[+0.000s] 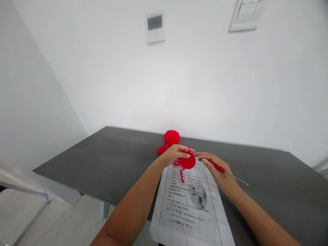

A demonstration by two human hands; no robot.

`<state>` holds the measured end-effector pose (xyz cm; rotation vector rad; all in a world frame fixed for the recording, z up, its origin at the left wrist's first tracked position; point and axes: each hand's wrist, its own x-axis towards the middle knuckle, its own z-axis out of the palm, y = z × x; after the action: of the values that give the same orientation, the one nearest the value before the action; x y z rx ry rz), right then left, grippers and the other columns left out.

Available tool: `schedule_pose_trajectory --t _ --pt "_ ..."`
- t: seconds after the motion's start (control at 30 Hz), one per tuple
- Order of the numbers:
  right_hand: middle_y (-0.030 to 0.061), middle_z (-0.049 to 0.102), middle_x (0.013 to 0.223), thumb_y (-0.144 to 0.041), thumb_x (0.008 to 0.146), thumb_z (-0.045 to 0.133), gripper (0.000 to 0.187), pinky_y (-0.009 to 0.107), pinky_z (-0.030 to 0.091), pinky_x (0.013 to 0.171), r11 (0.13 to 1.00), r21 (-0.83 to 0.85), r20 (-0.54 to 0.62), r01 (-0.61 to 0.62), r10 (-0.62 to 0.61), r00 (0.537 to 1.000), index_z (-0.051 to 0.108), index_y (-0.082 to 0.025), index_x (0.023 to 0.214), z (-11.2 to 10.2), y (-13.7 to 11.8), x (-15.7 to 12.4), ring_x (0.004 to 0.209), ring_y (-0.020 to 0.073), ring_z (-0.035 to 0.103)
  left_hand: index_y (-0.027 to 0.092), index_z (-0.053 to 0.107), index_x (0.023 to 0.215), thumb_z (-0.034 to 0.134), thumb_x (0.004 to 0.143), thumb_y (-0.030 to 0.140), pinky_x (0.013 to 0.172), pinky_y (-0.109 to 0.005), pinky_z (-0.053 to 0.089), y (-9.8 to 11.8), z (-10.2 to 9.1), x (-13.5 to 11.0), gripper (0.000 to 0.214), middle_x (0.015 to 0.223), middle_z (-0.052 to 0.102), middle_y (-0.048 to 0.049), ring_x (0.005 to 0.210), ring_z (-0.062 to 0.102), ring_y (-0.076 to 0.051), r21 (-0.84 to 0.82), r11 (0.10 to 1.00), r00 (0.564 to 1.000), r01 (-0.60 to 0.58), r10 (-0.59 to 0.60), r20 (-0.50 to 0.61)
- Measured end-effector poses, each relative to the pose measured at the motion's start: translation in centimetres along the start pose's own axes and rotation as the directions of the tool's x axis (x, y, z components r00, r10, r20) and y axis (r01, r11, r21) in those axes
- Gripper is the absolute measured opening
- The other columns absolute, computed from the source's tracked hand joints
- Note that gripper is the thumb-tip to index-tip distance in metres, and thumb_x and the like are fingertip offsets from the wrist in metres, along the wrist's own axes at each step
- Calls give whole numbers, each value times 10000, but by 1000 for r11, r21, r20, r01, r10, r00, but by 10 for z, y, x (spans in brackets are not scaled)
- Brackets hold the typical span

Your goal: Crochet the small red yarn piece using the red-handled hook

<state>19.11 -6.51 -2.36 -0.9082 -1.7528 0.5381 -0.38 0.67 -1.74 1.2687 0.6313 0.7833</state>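
Observation:
Between the thumb and fingers of my left hand [174, 152] is a round red crochet piece [188, 163], held above the table. Loose red yarn [182, 174] dangles from its lower left side. My right hand [217, 168] grips a crochet hook [218, 167] by its red handle. The hook's thin metal tip meets the upper right edge of the piece, close to my left fingertips. A second metal shaft sticks out past the back of my right hand. Whether the tip sits inside a stitch is too small to tell.
Behind my left hand a red ball of yarn [172, 137] rests on the dark grey table [123, 150], with a tangle of red yarn [163, 149] in front of it. A printed sheet [184, 212] lies beneath my hands and reaches the near edge. A white wall [164, 78] stands behind.

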Motion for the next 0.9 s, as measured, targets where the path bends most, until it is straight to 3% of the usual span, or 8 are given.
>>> schedule_pose_trajectory --t 0.13,0.3,0.57,0.7,0.9 --pt "65 728 1020 -390 911 531 227 372 528 889 997 38 -44 -69 71 996 699 -238 929 -2 1 2 950 216 674 123 741 827 829 516 282 810 -295 423 0 0 2 360 1007 708 -108 829 623 -172 -43 998 998 -39 37 -44" --pt "66 729 1012 -428 894 549 249 368 534 861 980 135 -72 -146 156 985 707 -236 890 -2 1 3 920 216 676 116 743 765 822 493 256 777 -283 432 1 1 2 316 891 716 -88 768 620 -158 -80 996 998 -24 19 -53" --pt "64 729 1028 -434 882 581 227 362 519 896 930 318 -43 -185 209 977 688 -236 857 -2 2 3 979 221 666 109 747 792 838 463 224 748 -265 443 5 7 0 360 903 716 -90 731 625 -143 -133 991 999 24 -30 -43" --pt "62 729 1041 -436 879 589 219 379 519 905 879 419 -14 -228 257 966 670 -234 853 -4 6 2 999 229 668 106 745 804 836 476 235 725 -253 445 6 9 -2 364 804 712 -73 687 618 -128 -155 987 998 49 -56 -41" --pt "74 738 1013 -445 856 622 240 392 519 928 844 467 26 -265 286 958 665 -212 816 -8 3 5 997 235 681 104 747 841 819 488 221 729 -256 444 8 9 -4 379 766 712 -68 678 622 -134 -140 988 997 65 -69 -23"
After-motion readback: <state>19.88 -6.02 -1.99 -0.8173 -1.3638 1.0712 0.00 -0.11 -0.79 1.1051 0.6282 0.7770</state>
